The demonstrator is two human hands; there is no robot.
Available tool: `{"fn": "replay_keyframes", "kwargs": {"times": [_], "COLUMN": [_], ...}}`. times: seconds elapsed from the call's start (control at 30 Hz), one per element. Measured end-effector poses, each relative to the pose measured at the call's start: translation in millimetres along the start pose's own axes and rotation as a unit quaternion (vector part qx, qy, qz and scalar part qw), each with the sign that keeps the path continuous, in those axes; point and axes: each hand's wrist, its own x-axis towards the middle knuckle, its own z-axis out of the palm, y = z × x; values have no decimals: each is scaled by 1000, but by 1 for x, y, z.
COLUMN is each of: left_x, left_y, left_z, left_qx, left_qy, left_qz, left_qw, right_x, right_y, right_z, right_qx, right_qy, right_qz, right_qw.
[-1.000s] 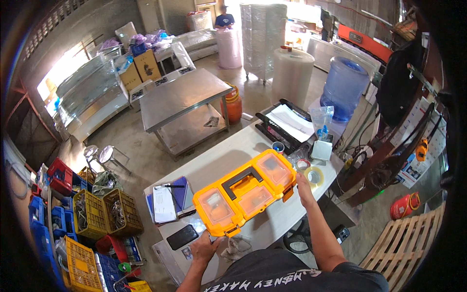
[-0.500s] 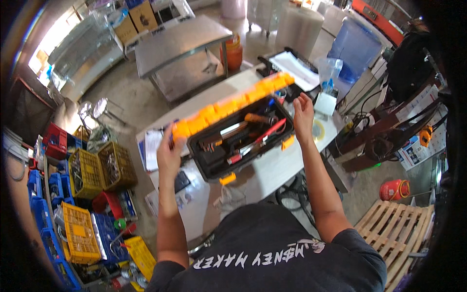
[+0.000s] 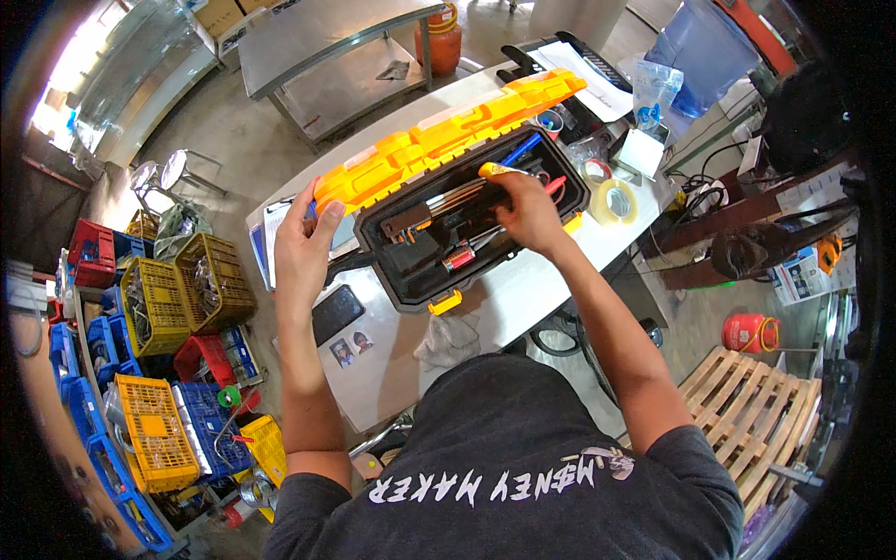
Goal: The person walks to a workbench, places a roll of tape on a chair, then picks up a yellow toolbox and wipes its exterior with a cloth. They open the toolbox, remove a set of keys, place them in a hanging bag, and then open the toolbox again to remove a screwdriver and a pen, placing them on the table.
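Note:
A dark toolbox [image 3: 411, 297] with its yellow lid [image 3: 439, 131] raised stands on the white table. My left hand [image 3: 303, 245] grips the lid's left end, with the thumb in front. Inside the box, my right hand [image 3: 530, 215] has its fingers curled round a tool with a yellow-orange handle [image 3: 492, 170]; most of that tool is hidden beneath the hand. A screwdriver with a red handle [image 3: 459, 258] lies near the box's front wall. Red handles [image 3: 557, 186] and a blue item [image 3: 521, 149] show toward the right end.
Clear tape rolls [image 3: 615, 202] and a small white box [image 3: 642, 152] sit right of the toolbox. A dark phone [image 3: 338, 314] and a grey cloth [image 3: 448, 341] lie in front. Yellow crates [image 3: 157, 434] stand at left, a wooden pallet [image 3: 747, 411] at right.
My right hand has moved left and down into the toolbox, from beside its right end onto the handled tool. My left hand stays at the lid. The view has shifted.

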Motion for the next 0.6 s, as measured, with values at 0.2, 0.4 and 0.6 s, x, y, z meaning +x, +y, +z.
{"fn": "replay_keyframes", "kwargs": {"times": [0.2,0.4,0.6], "left_x": [3,4,5], "left_y": [8,6,-2], "left_z": [-4,-1,-3], "left_qx": [7,2,-14], "left_qy": [-10,1,-6], "left_qz": [-44,-29,-34], "left_qw": [999,1000,999], "right_x": [7,12,55], "right_y": [1,-13,36], "right_z": [48,43,-15], "right_qx": [-211,-133,-113], "right_qy": [-101,-99,-19], "right_qz": [-59,-85,52], "right_qw": [970,982,992]}}
